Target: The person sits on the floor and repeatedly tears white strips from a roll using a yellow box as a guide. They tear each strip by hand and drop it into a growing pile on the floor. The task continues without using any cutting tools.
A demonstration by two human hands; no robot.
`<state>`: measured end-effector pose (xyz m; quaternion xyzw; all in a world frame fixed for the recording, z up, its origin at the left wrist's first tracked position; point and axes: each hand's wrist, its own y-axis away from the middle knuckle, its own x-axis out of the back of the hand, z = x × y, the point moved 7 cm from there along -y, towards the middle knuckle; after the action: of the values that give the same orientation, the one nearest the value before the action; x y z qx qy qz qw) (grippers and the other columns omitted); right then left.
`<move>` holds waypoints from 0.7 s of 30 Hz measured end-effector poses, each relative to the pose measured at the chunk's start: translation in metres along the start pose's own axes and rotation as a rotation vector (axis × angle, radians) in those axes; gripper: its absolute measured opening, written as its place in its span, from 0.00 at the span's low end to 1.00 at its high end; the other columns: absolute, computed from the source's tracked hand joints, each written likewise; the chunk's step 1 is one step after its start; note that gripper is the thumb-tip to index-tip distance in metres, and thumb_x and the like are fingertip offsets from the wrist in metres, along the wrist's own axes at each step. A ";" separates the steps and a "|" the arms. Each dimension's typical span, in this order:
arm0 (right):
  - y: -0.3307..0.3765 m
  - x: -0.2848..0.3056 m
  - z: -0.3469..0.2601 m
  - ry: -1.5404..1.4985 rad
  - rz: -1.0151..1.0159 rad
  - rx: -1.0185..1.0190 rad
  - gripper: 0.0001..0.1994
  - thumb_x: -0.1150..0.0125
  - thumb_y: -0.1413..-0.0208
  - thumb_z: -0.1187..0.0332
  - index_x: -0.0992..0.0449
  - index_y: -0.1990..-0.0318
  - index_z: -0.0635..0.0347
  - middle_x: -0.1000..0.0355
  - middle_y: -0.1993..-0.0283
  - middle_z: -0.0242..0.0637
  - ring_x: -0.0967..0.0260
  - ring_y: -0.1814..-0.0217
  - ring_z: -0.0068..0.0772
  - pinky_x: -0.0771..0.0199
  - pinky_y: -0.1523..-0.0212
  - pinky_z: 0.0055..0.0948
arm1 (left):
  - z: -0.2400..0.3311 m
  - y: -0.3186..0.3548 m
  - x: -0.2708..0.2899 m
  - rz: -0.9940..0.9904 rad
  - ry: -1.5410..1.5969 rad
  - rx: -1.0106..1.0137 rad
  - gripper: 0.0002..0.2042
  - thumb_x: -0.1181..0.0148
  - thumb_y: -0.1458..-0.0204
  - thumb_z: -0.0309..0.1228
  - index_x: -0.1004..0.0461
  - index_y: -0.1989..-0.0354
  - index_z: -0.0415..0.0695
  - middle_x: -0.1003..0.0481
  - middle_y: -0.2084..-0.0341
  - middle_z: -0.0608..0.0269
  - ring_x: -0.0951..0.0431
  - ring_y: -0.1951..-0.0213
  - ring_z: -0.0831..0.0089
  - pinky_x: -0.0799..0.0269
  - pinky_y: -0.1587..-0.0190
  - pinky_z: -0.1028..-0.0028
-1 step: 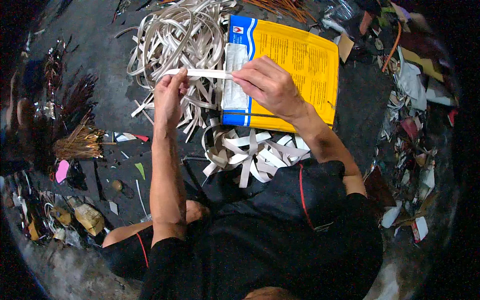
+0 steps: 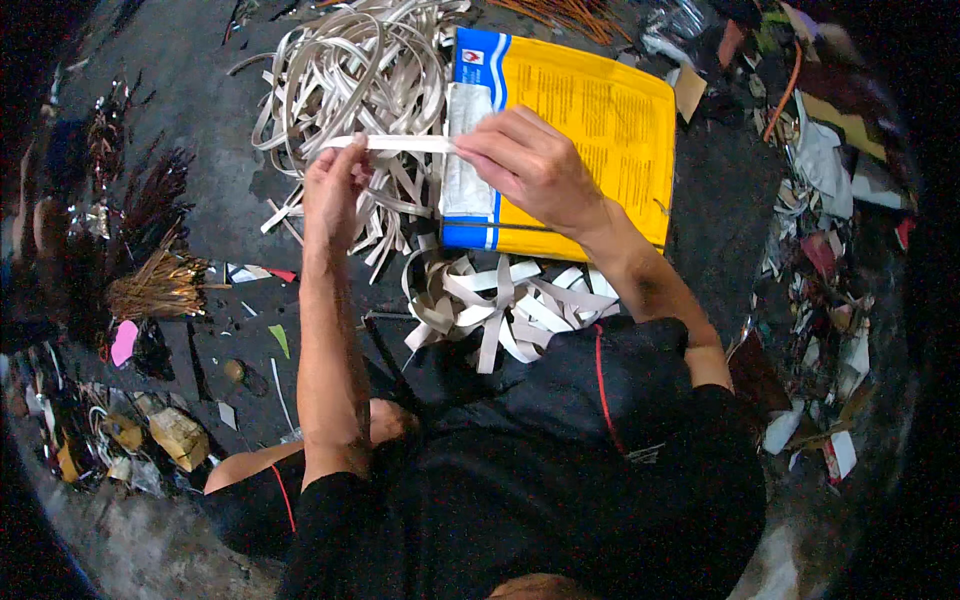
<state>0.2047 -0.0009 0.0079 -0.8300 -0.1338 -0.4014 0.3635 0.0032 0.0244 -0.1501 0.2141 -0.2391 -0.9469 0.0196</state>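
Note:
A flat white strip [image 2: 410, 144] is held taut and level between my two hands. My left hand [image 2: 333, 185] pinches its left part between thumb and fingers. At the strip's right end, my right hand [image 2: 535, 165] is closed on it, palm down. Beneath my right hand lies a yellow and blue printed panel [image 2: 610, 110] with a pale patch [image 2: 468, 190] on its left side. A thin dark rod or cord [image 2: 520, 228] crosses the panel's near part. Behind my left hand is a tangled heap of long whitish strips [image 2: 340, 85].
Shorter white strips [image 2: 515, 300] lie in a loose pile between the panel and my lap. A bundle of brown bristle-like sticks [image 2: 160, 285] sits on the left. Mixed scraps [image 2: 820, 250] litter the floor at right, and a crumpled tan piece [image 2: 178, 437] lies at lower left.
Both hands and the strip have shifted very slightly left, and the panel also appears a little further left. The grip is unchanged.

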 end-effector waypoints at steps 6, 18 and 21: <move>0.002 -0.003 -0.001 0.000 -0.013 -0.012 0.08 0.36 0.55 0.75 0.25 0.65 0.62 0.30 0.67 0.38 0.30 0.62 0.40 0.27 0.59 0.33 | 0.009 0.025 -0.040 -0.068 0.455 0.153 0.23 0.51 0.44 0.52 0.28 0.65 0.41 0.25 0.74 0.61 0.26 0.72 0.72 0.30 0.67 0.75; 0.009 0.013 0.010 -0.073 0.010 -0.311 0.10 0.35 0.53 0.71 0.24 0.63 0.63 0.30 0.66 0.39 0.30 0.62 0.39 0.28 0.60 0.32 | 0.040 0.054 -0.097 0.056 -0.457 -0.392 0.09 0.40 0.46 0.31 0.25 0.66 0.36 0.26 0.77 0.67 0.29 0.74 0.83 0.33 0.71 0.80; 0.006 0.014 -0.014 -0.003 0.092 -0.200 0.13 0.36 0.52 0.69 0.26 0.59 0.64 0.31 0.61 0.43 0.31 0.59 0.46 0.28 0.59 0.36 | 0.037 0.054 -0.098 0.067 -0.469 -0.457 0.09 0.40 0.46 0.31 0.26 0.66 0.36 0.26 0.78 0.66 0.29 0.75 0.83 0.33 0.73 0.80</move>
<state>0.2089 -0.0160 0.0213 -0.8679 -0.0552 -0.3944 0.2968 0.0732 0.0067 -0.0573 -0.0277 -0.0253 -0.9984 0.0425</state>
